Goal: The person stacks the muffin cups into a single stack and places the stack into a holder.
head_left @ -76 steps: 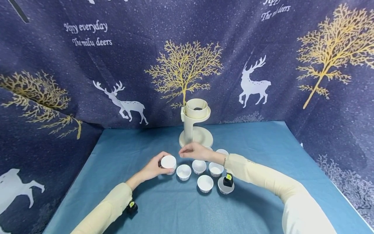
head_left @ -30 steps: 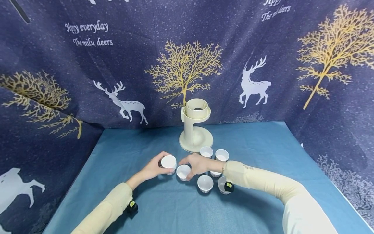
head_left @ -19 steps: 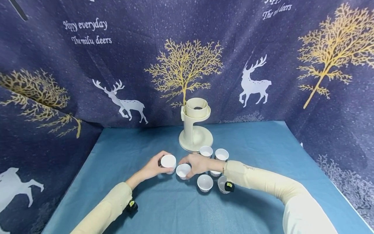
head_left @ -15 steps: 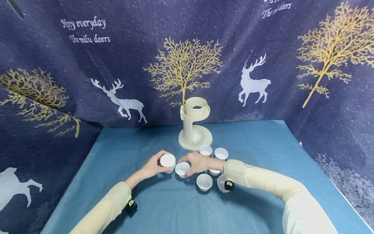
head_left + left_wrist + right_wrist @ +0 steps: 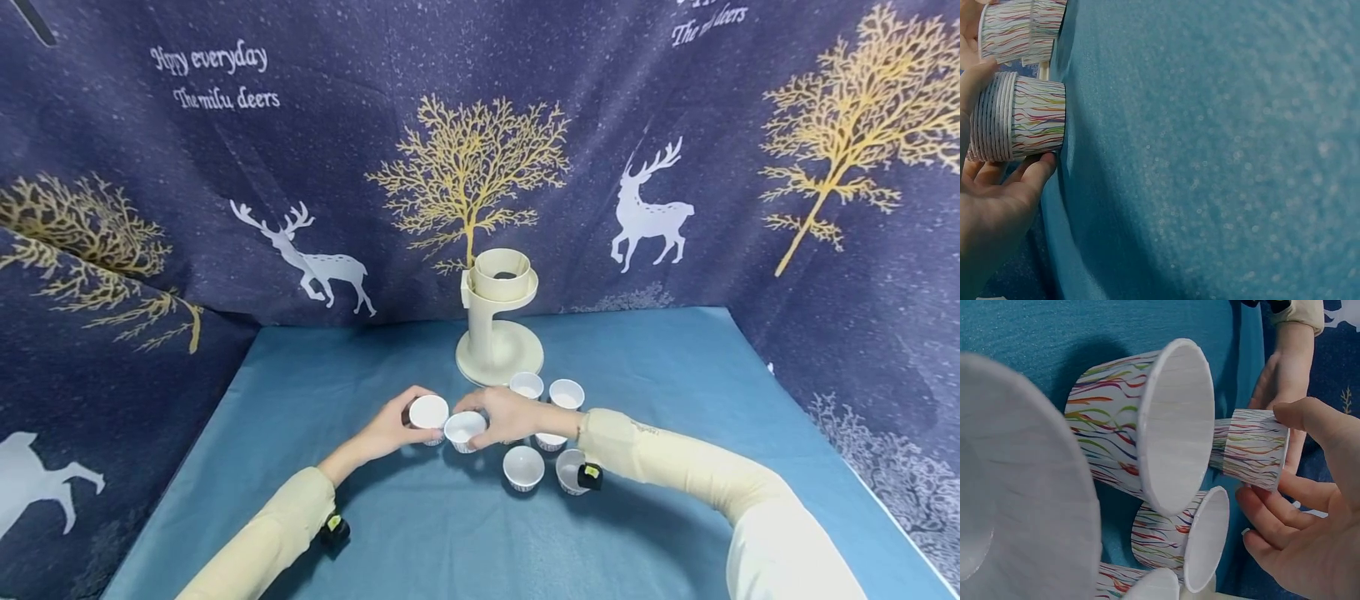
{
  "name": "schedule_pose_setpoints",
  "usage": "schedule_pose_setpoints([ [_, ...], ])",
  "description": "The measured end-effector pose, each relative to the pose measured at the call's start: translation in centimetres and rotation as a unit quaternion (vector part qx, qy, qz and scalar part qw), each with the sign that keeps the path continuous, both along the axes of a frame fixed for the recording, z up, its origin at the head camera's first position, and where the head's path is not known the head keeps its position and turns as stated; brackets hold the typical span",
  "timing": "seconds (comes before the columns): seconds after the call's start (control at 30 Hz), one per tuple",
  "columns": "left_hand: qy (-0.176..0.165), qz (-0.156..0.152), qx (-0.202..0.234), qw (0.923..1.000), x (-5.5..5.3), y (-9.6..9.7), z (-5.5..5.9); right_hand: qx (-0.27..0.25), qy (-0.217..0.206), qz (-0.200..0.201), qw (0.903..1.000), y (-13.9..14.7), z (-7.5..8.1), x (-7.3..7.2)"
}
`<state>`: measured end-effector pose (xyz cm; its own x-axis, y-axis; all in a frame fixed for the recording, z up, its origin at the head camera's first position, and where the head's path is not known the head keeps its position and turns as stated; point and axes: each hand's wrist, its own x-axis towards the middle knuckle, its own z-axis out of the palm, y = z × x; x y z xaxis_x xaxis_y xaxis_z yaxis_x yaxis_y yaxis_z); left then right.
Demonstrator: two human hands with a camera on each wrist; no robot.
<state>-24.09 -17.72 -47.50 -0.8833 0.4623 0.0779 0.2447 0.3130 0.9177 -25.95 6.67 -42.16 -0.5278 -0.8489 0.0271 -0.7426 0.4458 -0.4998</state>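
My left hand point(image 5: 392, 425) grips a stack of nested white paper cups point(image 5: 429, 412). In the left wrist view the stack point(image 5: 1029, 115) shows several rims packed together above wavy coloured stripes, with fingers beneath and thumb on top. Close beside it, my right hand point(image 5: 506, 414) holds a single paper cup point(image 5: 463, 427) by its rim, mouth up. The right wrist view shows thumb and fingers around that striped cup point(image 5: 1259, 450), its base end overlapping the stack behind.
Several loose paper cups stand under and around my right forearm, one nearest the front point(image 5: 523, 468) and another at the back right point(image 5: 566, 394). Behind them rises a cream stand point(image 5: 483, 337) with a ring-shaped top and round base, on a blue cloth point(image 5: 420, 533).
My right hand came down from beyond the cups, took hold of the single paper cup and moved it slightly left towards the stack. My left hand keeps its grip. The head view shifted slightly.
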Motion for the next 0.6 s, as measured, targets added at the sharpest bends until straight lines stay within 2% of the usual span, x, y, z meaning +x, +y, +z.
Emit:
schedule_pose_setpoints([
  [0.3,-0.010,-0.005,0.006,0.9999,-0.02,-0.09,-0.18,-0.031,-0.002,-0.003,0.9995,0.02,0.01,-0.25],
  [0.6,-0.006,-0.007,0.012,0.9999,-0.13,-0.08,-0.25,-0.046,0.005,-0.006,0.9989,0.16,0.22,-0.38],
])
